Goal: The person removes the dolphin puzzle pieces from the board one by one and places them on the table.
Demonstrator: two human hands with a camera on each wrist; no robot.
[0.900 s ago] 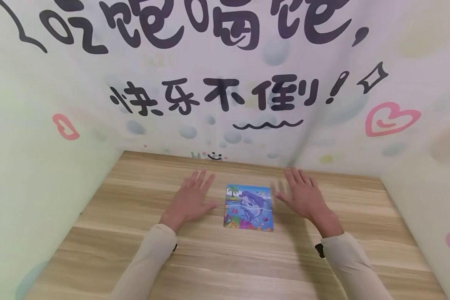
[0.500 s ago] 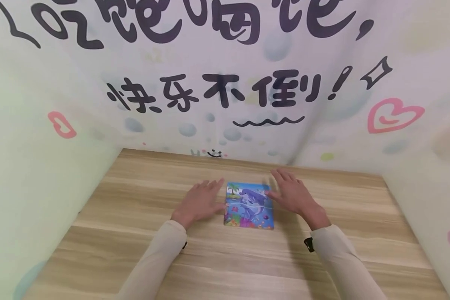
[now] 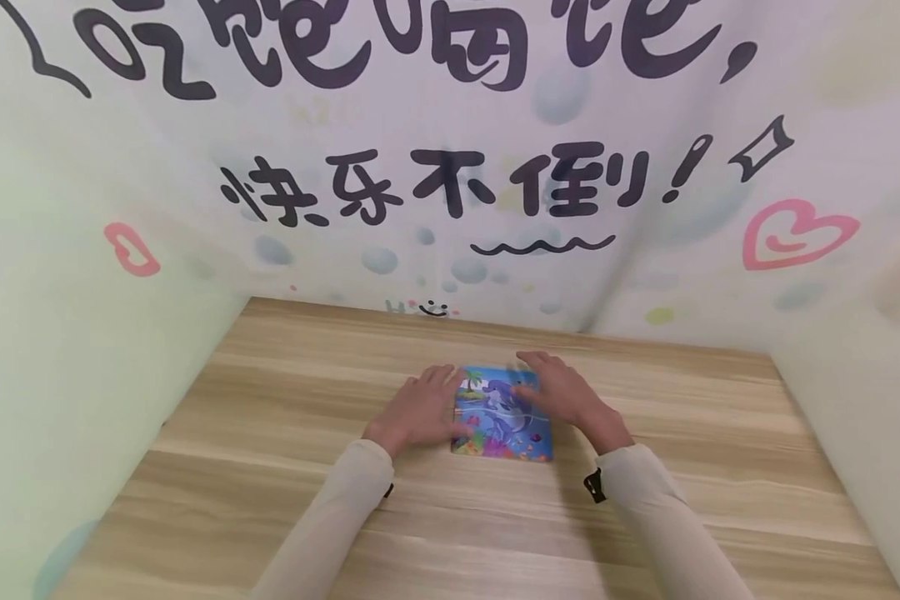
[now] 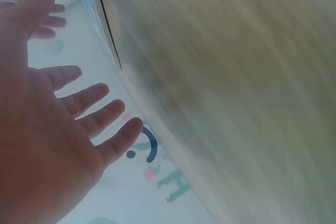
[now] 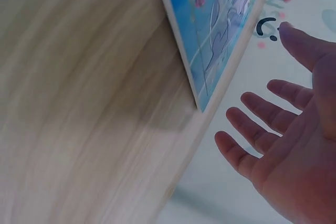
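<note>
one dolphin picture flat on one wooden table. left hand at picture's left edge, right hand over right edge, contact unclear; both hands' fingers extended, spread. two pale sleeves.

Thin, roughly square board, pale-edged, lying flat on the wood-grain counter, picture side up, blue sea scene with purple dolphins, palm tree at upper left, colourful coral along the near edge
</note>
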